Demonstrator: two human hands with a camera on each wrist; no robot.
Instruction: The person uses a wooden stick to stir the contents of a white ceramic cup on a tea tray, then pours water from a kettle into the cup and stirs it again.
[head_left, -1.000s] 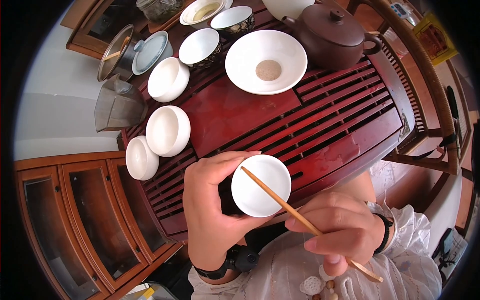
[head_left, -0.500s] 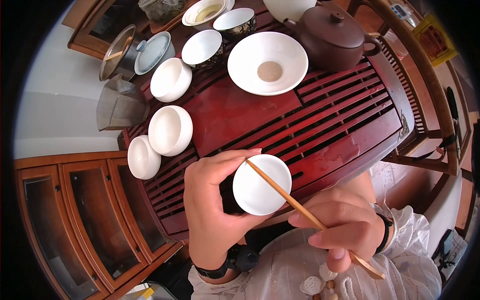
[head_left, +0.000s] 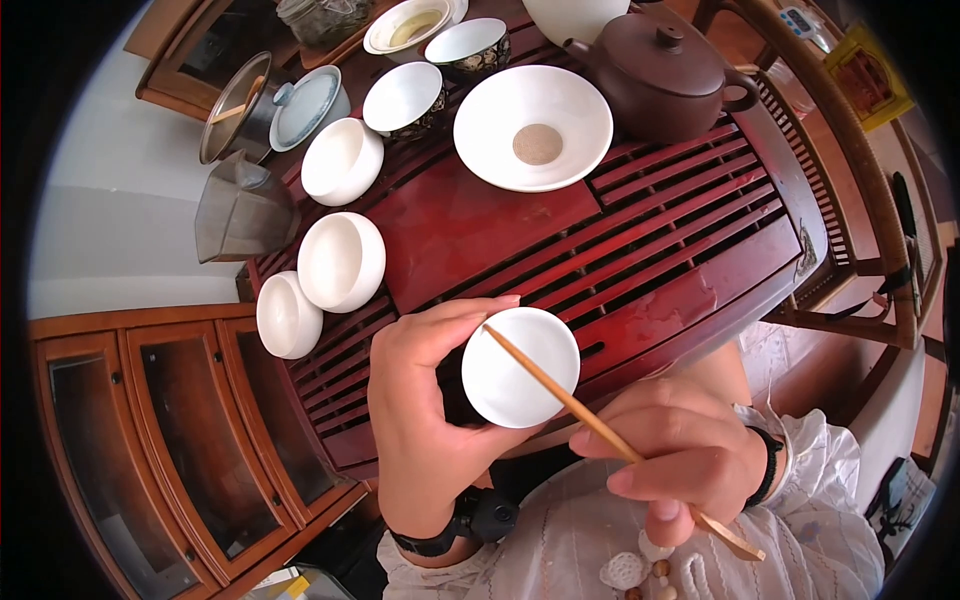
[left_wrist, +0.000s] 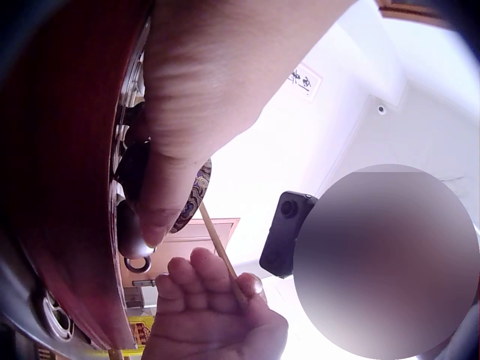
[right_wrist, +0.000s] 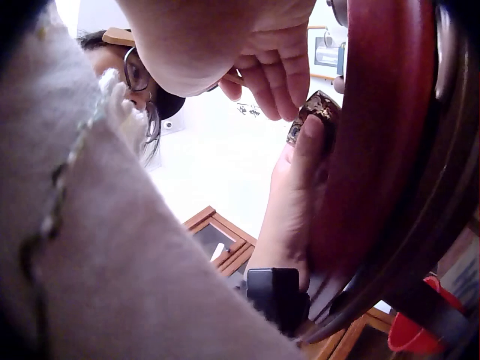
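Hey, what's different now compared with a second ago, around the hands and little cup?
Very little: the tip of the wooden stick shifted slightly toward the rim of the small cup, then partway back. Nothing was taken hold of or let go: the left hand still holds the cup, the right hand still grips the stick. The teapot and wide white bowl stayed put.

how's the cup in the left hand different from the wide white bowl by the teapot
The left hand holds the cup, while the wide bowl rests on the red slatted tray. The cup looks narrower than the wide bowl. The cup's inside shows plain white, whereas the wide bowl has a round brownish patch at its bottom. Both have white insides and round rims.
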